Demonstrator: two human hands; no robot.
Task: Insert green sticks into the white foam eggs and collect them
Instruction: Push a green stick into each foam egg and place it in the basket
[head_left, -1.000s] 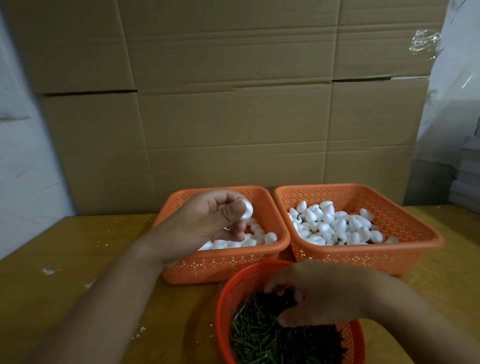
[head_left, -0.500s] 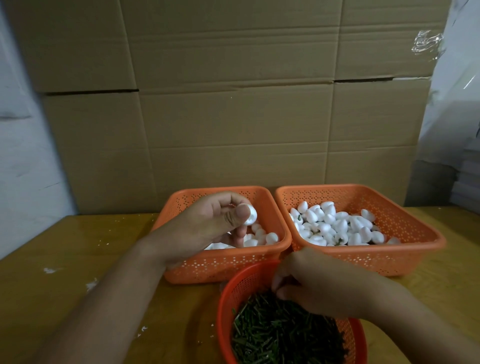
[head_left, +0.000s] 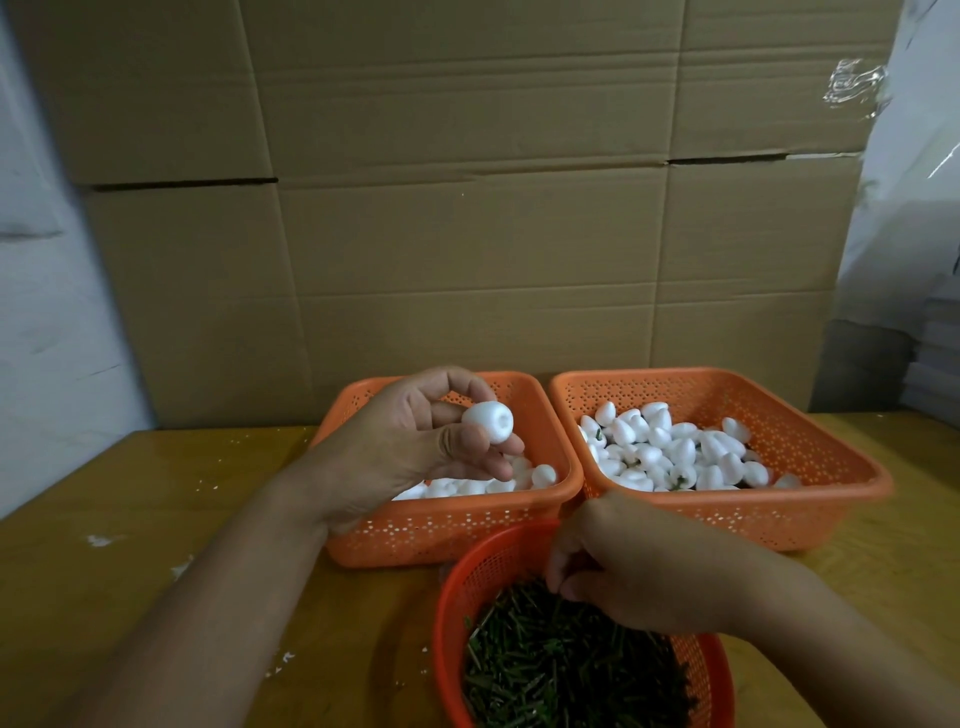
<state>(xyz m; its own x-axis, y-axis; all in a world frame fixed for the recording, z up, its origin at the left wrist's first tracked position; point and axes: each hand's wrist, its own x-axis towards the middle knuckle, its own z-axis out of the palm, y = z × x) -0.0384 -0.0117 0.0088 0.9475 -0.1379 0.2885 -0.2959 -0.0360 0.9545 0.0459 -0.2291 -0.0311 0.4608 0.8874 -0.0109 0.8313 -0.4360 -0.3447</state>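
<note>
Left hand (head_left: 410, 447) raised, fingers pinching; right hand (head_left: 639, 566) curled, knuckles up

Head view, forward and down — close over table (head_left: 156, 519)

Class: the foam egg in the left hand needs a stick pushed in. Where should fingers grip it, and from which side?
Grip the egg round its sides from the left, as the left hand does: its dimpled end faces right, open for a stick.
</note>
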